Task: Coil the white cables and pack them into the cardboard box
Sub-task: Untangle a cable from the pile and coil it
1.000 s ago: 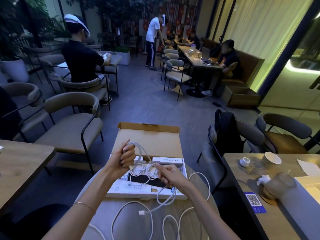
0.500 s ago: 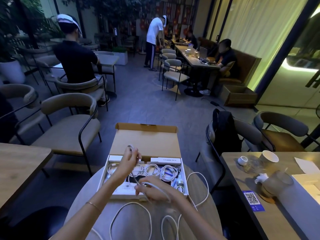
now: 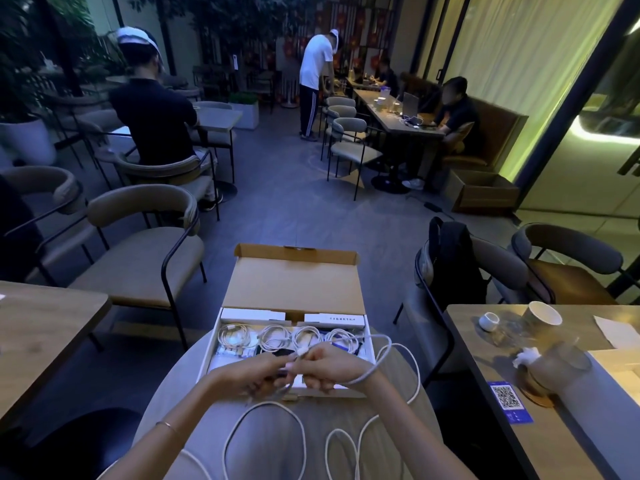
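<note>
An open cardboard box lies on the round grey table in front of me, lid folded back. Several coiled white cables sit in a row inside it, behind two flat white boxes. My left hand and my right hand meet over the box's front edge, both pinching one loose white cable. Its plug end shows between my fingertips. The cable loops right past the box and trails in wide loops over the table toward me.
A wooden table on my right carries cups, a glass and a QR sticker. A chair with a black backpack stands beyond it. Another table and chairs sit to the left. People sit and stand farther back.
The coil my left hand held over the box now lies inside it. Both hands have come together at the box's front edge on the loose cable's end.
</note>
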{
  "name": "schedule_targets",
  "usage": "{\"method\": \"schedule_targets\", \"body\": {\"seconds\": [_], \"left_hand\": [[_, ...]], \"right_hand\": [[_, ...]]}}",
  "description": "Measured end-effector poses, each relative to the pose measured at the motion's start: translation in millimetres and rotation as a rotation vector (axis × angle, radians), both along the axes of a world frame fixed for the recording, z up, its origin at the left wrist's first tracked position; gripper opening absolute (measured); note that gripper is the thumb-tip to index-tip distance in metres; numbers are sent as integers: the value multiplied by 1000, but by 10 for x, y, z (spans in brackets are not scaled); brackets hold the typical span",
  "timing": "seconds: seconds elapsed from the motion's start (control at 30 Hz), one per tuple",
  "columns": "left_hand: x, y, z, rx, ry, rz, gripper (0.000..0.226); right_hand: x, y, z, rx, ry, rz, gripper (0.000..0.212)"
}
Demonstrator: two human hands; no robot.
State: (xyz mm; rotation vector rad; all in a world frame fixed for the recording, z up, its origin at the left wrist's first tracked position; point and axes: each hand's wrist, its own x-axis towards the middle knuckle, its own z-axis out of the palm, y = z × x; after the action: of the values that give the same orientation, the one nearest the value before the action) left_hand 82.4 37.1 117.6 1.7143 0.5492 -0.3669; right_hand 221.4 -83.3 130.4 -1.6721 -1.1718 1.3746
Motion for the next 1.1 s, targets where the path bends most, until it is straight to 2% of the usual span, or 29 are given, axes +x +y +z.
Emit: {"method": "schedule_targets", "body": {"seconds": [0.07, 0.13, 0.23, 0.33, 0.47, 0.53, 0.63, 0.73, 0.8, 0.9, 1.1], "left_hand": [[5, 22, 31, -73, -54, 74, 48], [10, 55, 56, -119, -108, 161, 51], [52, 99, 108, -141, -155, 279, 54], [114, 98, 163, -102, -166, 306, 55], [176, 86, 163, -151, -159, 380, 56], [209, 67, 183, -180, -162, 381, 55], [241, 32, 220, -219, -169, 363, 56], [243, 48, 275, -277, -228, 356, 56], [237, 77, 350, -330, -270, 333, 55], [256, 112, 484, -399, -306, 280, 53], [346, 162, 664, -657, -487, 314, 47]], "right_hand": [[7, 9, -73, -39, 149, -207, 40], [2, -5, -116, -156, 158, -306, 46], [-20, -71, -120, -259, 12, -129, 39], [-24, -99, -18, -108, 71, -81, 26], [-27, -33, 186, 154, 327, -310, 25], [-8, 22, 216, 283, 219, -428, 9], [23, 91, 198, 386, -13, -454, 17], [83, 143, 196, 450, -204, -535, 9], [129, 157, 236, 457, -263, -510, 14], [127, 174, 313, 500, -122, -417, 15], [121, 231, 460, 606, 56, -531, 14]]}}
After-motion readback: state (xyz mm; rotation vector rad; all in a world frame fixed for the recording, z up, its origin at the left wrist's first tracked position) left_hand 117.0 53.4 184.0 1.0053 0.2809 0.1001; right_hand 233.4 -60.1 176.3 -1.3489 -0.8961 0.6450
